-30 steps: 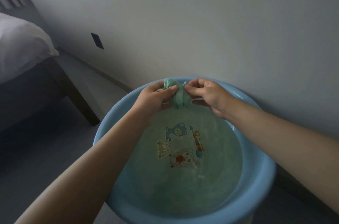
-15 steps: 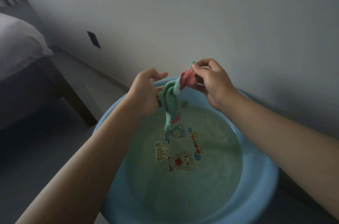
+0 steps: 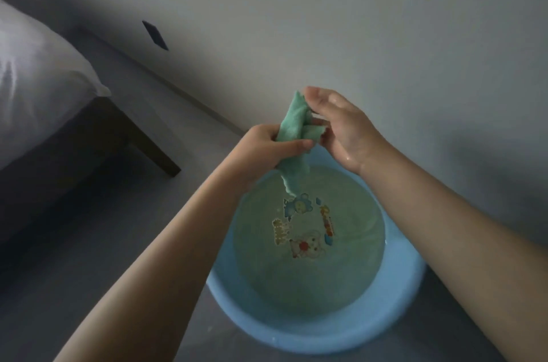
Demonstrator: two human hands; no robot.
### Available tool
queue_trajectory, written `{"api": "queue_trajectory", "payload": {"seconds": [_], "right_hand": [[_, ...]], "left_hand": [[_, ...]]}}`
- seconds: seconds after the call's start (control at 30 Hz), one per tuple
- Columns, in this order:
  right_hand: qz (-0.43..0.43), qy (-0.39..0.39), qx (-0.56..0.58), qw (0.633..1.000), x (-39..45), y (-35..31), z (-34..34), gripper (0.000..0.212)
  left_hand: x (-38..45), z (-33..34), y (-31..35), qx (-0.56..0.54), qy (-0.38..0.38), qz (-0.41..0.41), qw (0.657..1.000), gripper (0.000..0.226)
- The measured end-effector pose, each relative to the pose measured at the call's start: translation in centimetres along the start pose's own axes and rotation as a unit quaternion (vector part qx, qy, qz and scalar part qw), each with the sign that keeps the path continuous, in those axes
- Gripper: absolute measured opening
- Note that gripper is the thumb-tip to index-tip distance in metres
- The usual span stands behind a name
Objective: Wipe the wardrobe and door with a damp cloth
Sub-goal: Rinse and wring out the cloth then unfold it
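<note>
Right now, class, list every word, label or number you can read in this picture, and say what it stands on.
None can be read.
Basin bottom, cartoon print: coloured lettering beside the animal figures, too blurred to read.
Cloth, wall: no text shows.

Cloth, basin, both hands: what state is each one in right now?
Green cloth: bunched, held above the water, tail hanging down.
Blue basin: on the floor, holding water.
Left hand: grips the cloth's middle.
Right hand: wet, fingers on the cloth's upper end.
Bed: covered with a white sheet.
</note>
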State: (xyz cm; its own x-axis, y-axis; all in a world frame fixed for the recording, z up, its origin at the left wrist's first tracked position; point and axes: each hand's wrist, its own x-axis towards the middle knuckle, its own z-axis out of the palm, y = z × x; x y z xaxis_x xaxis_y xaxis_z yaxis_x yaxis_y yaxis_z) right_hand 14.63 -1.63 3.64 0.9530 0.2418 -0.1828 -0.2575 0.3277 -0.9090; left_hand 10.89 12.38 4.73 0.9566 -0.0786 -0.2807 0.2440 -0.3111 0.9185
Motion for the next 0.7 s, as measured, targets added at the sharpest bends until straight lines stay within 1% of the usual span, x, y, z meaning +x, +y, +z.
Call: {"api": "queue_trajectory", "payload": {"seconds": [0.07,0.1,0.13,0.17,0.27,0.3,0.37,0.43,0.5,0.6,0.7], "right_hand": [[0.042,-0.010,-0.011,0.999,-1.0,-2.9,1.4,0.061],[0.061,-0.008,-0.009,0.998,-1.7,-4.5,2.0,0.069],[0.084,-0.007,-0.007,0.996,-2.4,-6.9,3.0,0.072],[0.102,-0.010,-0.005,0.995,-3.0,-8.4,3.6,0.070],[0.176,-0.015,0.027,0.984,-4.8,-14.2,5.5,0.048],[0.200,-0.011,0.023,0.979,-5.8,-17.4,6.7,0.043],[0.219,0.003,0.001,0.976,-7.7,-22.5,8.6,0.035],[0.196,0.020,0.002,0.980,-9.3,-26.7,10.2,0.026],[0.151,0.049,0.014,0.987,-11.1,-31.7,12.1,0.021],[0.069,0.117,-0.030,0.990,-14.0,-38.4,14.4,0.009],[-0.004,0.163,-0.068,0.984,-16.9,-43.6,16.4,0.012]], "left_hand": [[-1.4,-1.2,3.1,-0.046,-0.016,-0.027,0.998,0.032],[-2.3,-1.7,4.7,-0.082,-0.025,-0.040,0.995,0.034],[-3.3,-2.4,6.9,-0.117,-0.029,-0.053,0.991,0.032],[-4.2,-2.6,8.4,-0.144,-0.026,-0.060,0.987,0.028],[-6.9,-3.6,13.8,-0.207,-0.001,-0.072,0.976,0.024],[-8.0,-4.7,16.6,-0.220,0.004,-0.083,0.972,0.023],[-10.2,-6.2,21.7,-0.236,0.002,-0.102,0.966,0.022],[-12.0,-7.4,25.9,-0.242,0.009,-0.119,0.963,0.028],[-14.0,-9.2,31.0,-0.244,0.037,-0.119,0.962,0.030],[-16.5,-11.5,37.3,-0.241,0.086,-0.093,0.962,0.014],[-18.8,-13.3,42.8,-0.189,0.125,-0.027,0.974,0.012]]}}
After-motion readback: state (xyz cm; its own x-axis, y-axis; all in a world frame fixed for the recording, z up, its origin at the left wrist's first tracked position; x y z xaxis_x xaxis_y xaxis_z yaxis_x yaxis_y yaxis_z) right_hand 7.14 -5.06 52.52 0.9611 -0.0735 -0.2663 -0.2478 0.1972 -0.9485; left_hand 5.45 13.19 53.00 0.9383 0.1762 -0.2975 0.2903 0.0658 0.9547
